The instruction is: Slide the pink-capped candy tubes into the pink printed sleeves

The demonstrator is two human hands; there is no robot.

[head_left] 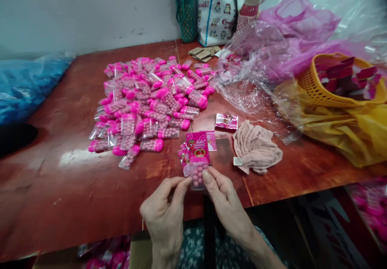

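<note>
Near the table's front edge, a small clear container of pink candy balls (198,181) is pinched between my two hands. My left hand (166,204) grips its left side with thumb and finger. On its right side, my right hand (225,196) presses with the thumb on the front. A pink printed label (198,146) with a strawberry picture covers the container's upper part, hiding what is under it. Loose pink labels (212,140) lie just behind. Farther back is a big heap of candy containers with pink caps (151,108). A banded-looking stack of labels (226,121) sits to the right.
A crumpled pink cloth (256,148) lies right of my hands. Beyond it are clear plastic wrap (250,87) and a yellow basket (329,94) of dark pink packets on a yellow bag (347,128). Blue plastic (30,83) covers the left side. Bags and a bottle (250,7) stand behind.
</note>
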